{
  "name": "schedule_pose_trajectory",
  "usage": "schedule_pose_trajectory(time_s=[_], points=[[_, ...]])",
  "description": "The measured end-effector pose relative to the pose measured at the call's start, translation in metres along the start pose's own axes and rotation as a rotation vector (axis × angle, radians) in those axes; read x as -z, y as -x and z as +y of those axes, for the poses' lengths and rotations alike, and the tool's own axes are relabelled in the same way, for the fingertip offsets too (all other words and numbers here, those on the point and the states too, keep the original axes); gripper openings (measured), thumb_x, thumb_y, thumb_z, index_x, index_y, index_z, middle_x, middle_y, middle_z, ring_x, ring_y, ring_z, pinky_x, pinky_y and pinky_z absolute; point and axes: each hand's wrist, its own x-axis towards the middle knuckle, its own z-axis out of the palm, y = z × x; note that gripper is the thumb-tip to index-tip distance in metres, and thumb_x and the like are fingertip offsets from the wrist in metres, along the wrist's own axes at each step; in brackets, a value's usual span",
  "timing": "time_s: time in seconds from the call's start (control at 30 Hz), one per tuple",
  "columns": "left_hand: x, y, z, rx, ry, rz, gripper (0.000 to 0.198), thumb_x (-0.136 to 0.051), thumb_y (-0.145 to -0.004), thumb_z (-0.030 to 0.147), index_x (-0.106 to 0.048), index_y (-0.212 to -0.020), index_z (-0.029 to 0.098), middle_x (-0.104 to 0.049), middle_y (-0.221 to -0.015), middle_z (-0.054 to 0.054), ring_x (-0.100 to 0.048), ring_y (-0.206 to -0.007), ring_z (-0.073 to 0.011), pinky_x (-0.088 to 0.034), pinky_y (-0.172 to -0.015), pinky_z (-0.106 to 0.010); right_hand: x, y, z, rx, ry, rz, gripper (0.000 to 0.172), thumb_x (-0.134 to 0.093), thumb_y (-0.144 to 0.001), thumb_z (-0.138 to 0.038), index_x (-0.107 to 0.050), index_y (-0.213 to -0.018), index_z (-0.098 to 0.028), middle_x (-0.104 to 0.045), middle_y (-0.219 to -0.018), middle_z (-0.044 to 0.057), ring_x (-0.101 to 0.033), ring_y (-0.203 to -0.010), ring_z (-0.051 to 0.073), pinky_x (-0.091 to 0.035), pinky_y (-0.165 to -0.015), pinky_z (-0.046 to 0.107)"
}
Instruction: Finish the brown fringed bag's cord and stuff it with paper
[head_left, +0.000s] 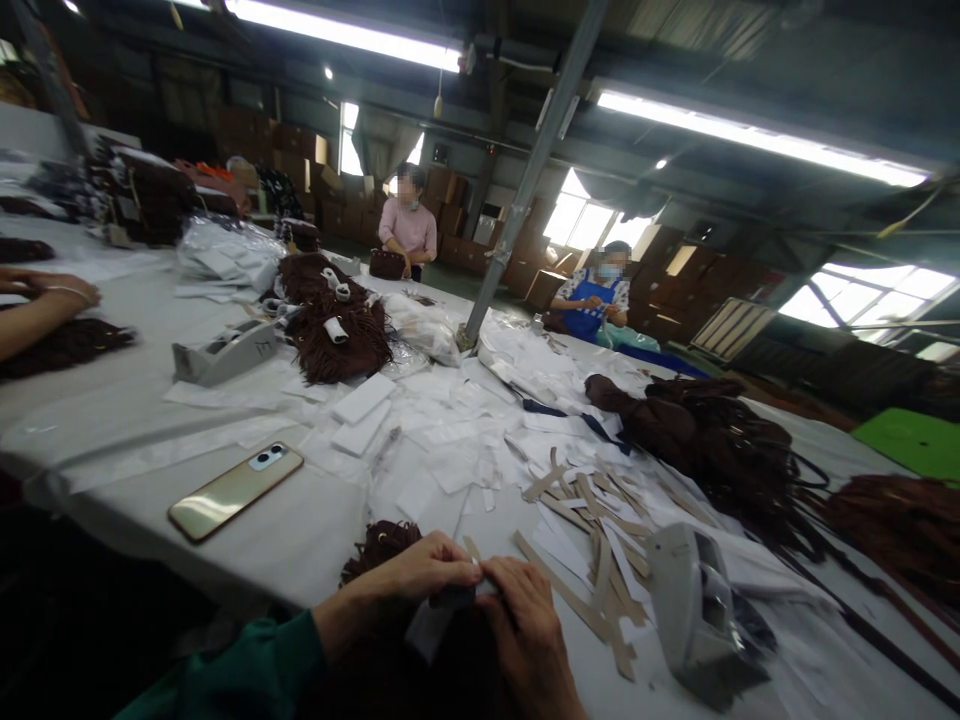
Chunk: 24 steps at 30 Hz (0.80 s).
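Close together at the table's front edge, my left hand (427, 565) and my right hand (529, 610) pinch a white wrapping strip (431, 630). Both are closed, thumbs near each other, and the strip hangs down below the fingers. What the strip goes around is dark and hard to make out. Under and behind my left hand lies a dark brown fringed piece (382, 545) with a small metal eyelet, probably a bag. Its lower part is lost in shadow near my body.
A phone (236, 490) lies left of my hands. Tan strips (600, 540) and a grey tape dispenser (701, 610) are on the right; another dispenser (225, 350) stands left. Brown fringed goods (337, 325), white paper and a post (525, 190) lie beyond. Co-workers are at the table.
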Motion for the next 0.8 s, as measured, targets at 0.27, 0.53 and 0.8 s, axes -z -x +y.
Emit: schedule_pose_trajectory(time_s=[0.27, 0.53, 0.8], points=[[-0.011, -0.008, -0.003, 0.03, -0.118, 0.251, 0.034, -0.048, -0.078, 0.036, -0.038, -0.05, 0.019, -0.027, -0.046, 0.007, -0.023, -0.043, -0.0076, -0.015, -0.042, -0.026, 0.002, -0.004, -0.002, 0.029, 0.007, -0.127, 0.021, -0.051, -0.089, -0.019, -0.056, -0.11, -0.021, -0.067, -0.098, 0.005, -0.059, -0.091, 0.022, -0.044, -0.083, 0.038], [-0.018, -0.005, -0.013, -0.035, -0.187, 0.253, 0.042, -0.057, -0.084, 0.051, -0.054, -0.062, 0.015, -0.045, -0.054, 0.005, -0.042, -0.05, -0.0101, -0.031, -0.049, -0.024, 0.013, -0.01, -0.015, -0.055, -0.002, -0.33, 0.019, -0.051, -0.084, -0.014, -0.056, -0.101, -0.021, -0.064, -0.091, 0.003, -0.057, -0.087, 0.021, -0.04, -0.088, 0.041], [-0.025, 0.008, 0.015, -0.09, -0.153, 0.143, 0.038, -0.059, -0.08, 0.049, -0.064, -0.07, 0.012, -0.049, -0.06, 0.002, -0.044, -0.058, -0.0117, -0.033, -0.053, -0.024, 0.013, -0.002, 0.017, 0.12, 0.169, -0.187, 0.017, -0.055, -0.085, -0.023, -0.06, -0.101, -0.027, -0.062, -0.087, 0.002, -0.058, -0.079, 0.021, -0.046, -0.075, 0.035]])
